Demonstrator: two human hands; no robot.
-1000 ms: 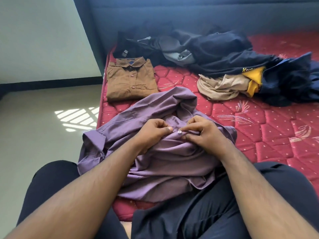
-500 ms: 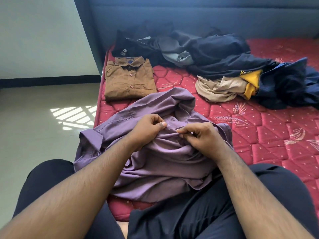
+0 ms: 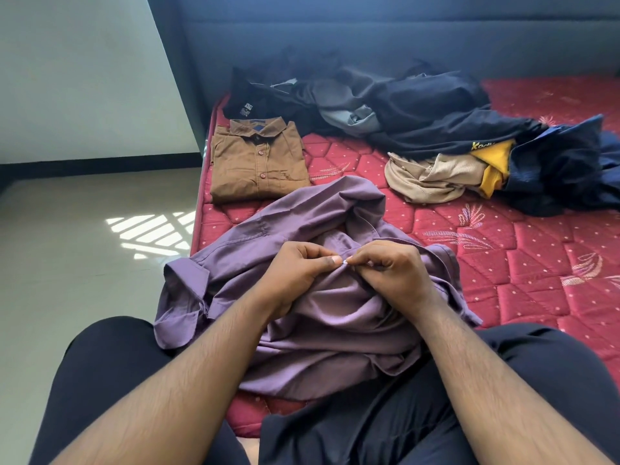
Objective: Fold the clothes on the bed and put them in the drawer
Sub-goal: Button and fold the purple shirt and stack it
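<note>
A crumpled purple shirt (image 3: 322, 323) lies on the near edge of the red mattress (image 3: 503, 263), partly over my lap. My left hand (image 3: 295, 273) and my right hand (image 3: 392, 276) meet at its front placket, each pinching the purple cloth around a small white button between the fingertips. A brown shirt (image 3: 258, 159) lies folded flat, collar away from me, at the mattress's left edge. No drawer is in view.
A heap of unfolded dark clothes (image 3: 419, 105) stretches across the back of the bed, with a beige garment (image 3: 432, 177) and a yellow-lined dark one (image 3: 496, 162) to the right. Pale floor (image 3: 84, 263) lies left of the bed. A blue headboard (image 3: 369, 38) stands behind.
Both hands stay at the purple shirt's button, fingertips shifting slightly closer together. The shirt and the other clothes have not moved.
</note>
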